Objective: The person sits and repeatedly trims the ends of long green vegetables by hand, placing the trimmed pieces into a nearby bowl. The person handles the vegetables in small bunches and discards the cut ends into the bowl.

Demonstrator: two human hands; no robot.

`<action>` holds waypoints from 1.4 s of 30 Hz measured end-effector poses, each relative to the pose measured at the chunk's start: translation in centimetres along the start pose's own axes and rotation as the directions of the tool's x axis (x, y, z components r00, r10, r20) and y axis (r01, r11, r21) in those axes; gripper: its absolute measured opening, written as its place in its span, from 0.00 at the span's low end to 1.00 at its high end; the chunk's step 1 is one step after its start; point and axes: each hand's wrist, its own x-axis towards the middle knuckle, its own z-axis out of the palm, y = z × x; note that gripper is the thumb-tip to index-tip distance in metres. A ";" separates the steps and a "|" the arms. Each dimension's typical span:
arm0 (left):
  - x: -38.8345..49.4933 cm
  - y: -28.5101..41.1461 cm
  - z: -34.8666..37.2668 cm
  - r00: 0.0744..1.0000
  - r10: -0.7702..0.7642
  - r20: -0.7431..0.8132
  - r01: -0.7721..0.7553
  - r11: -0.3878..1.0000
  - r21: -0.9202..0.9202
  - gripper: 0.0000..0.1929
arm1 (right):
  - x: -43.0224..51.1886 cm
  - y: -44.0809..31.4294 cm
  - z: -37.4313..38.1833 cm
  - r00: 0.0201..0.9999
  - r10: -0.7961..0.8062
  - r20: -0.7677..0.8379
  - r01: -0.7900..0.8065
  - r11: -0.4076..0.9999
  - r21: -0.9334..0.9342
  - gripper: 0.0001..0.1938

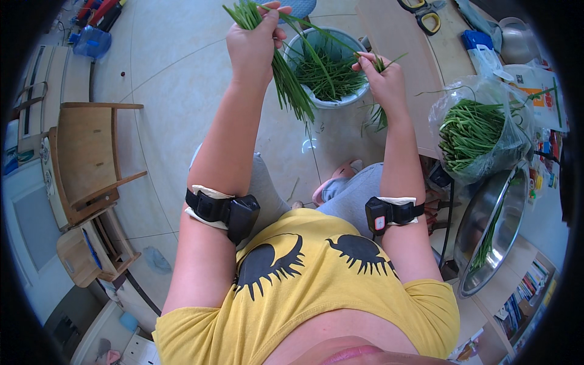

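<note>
My left hand grips a bunch of long green stalks, likely garlic chives, whose ends hang down past the wrist. My right hand holds a few thin stalks between thumb and fingers, with more green blades dangling below the palm. Loose green blades stretch between the two hands. Under and between them stands a lined bucket with many tangled green leaves inside. To the right, an open clear plastic bag holds a thick bundle of the same stalks.
Scissors with black-and-yellow handles lie on the table at the upper right. A steel basin with some stalks is below the bag. A wooden chair stands at the left; a blue stool is behind the bucket.
</note>
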 end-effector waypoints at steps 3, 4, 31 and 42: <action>-0.1 0.1 0.2 1.000 -0.001 -0.020 0.001 1.000 -0.023 0.07 | 0.2 0.1 0.1 0.998 -0.008 -0.063 0.001 0.993 -0.122 0.10; -0.1 0.1 0.2 1.000 0.000 -0.020 -0.001 1.000 -0.031 0.07 | 0.3 0.0 0.2 0.996 0.001 -0.086 -0.014 0.987 -0.160 0.10; 0.4 1.9 0.2 0.979 0.046 -0.198 -0.089 0.973 -0.215 0.11 | 1.6 2.0 2.8 0.946 -0.169 -0.276 0.138 0.982 -0.131 0.11; 0.0 1.9 0.1 0.991 0.090 -0.103 -0.115 0.957 -0.265 0.09 | -0.8 1.0 6.4 1.000 0.007 -0.022 -0.008 0.999 -0.053 0.10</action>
